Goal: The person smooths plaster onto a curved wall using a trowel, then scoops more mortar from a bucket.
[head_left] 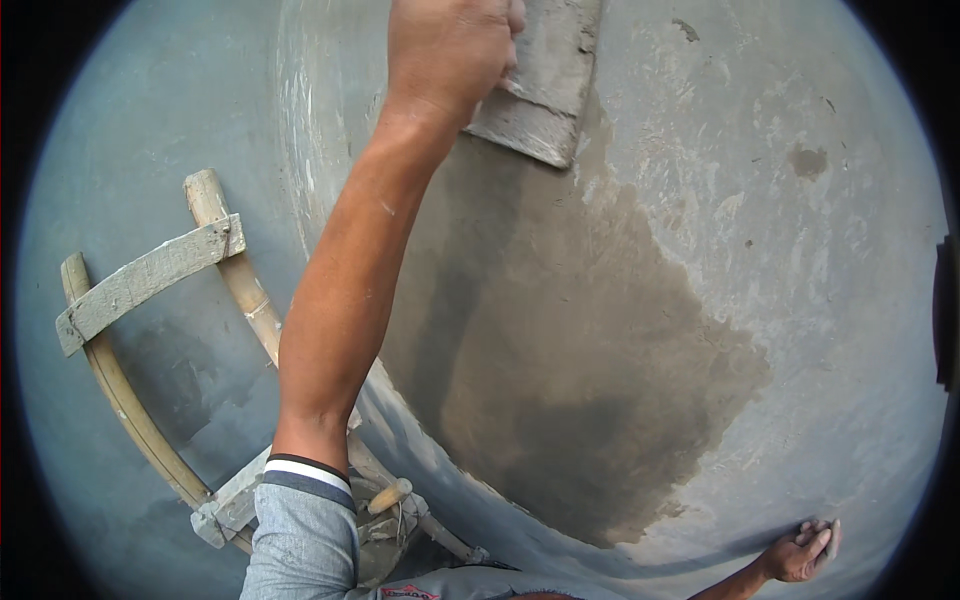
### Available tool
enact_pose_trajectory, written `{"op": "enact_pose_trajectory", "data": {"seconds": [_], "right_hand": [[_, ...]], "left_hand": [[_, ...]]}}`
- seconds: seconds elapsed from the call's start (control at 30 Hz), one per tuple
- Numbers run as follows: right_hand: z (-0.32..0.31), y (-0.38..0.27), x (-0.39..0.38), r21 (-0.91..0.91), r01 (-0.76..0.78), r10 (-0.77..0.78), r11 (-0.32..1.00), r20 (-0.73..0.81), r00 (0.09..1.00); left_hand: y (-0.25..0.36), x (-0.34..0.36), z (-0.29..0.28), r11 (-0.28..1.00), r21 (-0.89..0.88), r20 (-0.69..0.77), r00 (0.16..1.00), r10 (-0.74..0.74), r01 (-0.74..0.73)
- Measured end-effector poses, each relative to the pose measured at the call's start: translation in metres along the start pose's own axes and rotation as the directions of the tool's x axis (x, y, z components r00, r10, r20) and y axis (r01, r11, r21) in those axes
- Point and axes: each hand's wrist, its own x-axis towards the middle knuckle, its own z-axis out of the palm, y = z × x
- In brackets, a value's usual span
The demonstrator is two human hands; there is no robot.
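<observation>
My left hand (450,50) is closed on a flat, cement-crusted plastering float (545,110) at the top of the view. The fingers hide its handle, and the top edge of the picture cuts off part of the board. The board lies against a grey plastered wall (790,230), at the upper end of a darker, damp-looking patch (570,320). Far off at the lower right, my right hand (803,552) is beside the pale wall, its fingers curled. Whether anything is inside them I cannot make out.
A bamboo and wood ladder (150,285) with cement-smeared rungs stands at the left, partly behind my left arm. Lower down, a short round wooden peg (390,496) sticks out near tied poles. A wall corner (300,170) runs upward behind my forearm.
</observation>
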Motion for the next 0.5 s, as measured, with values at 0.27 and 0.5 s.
{"op": "enact_pose_trajectory", "data": {"seconds": [0.27, 0.5], "right_hand": [[0.011, -0.002, 0.0, -0.027, 0.014, -0.015, 1.0, -0.037, 0.999], [-0.011, 0.01, 0.006, 0.034, -0.07, 0.073, 0.997, -0.086, 0.994]], "left_hand": [[-0.023, 0.008, -0.034, 0.999, 0.032, -0.092, 0.995, -0.027, 0.03], [-0.029, -0.052, 0.041, 0.786, 0.533, -0.311, 0.791, 0.526, -0.313]]}}
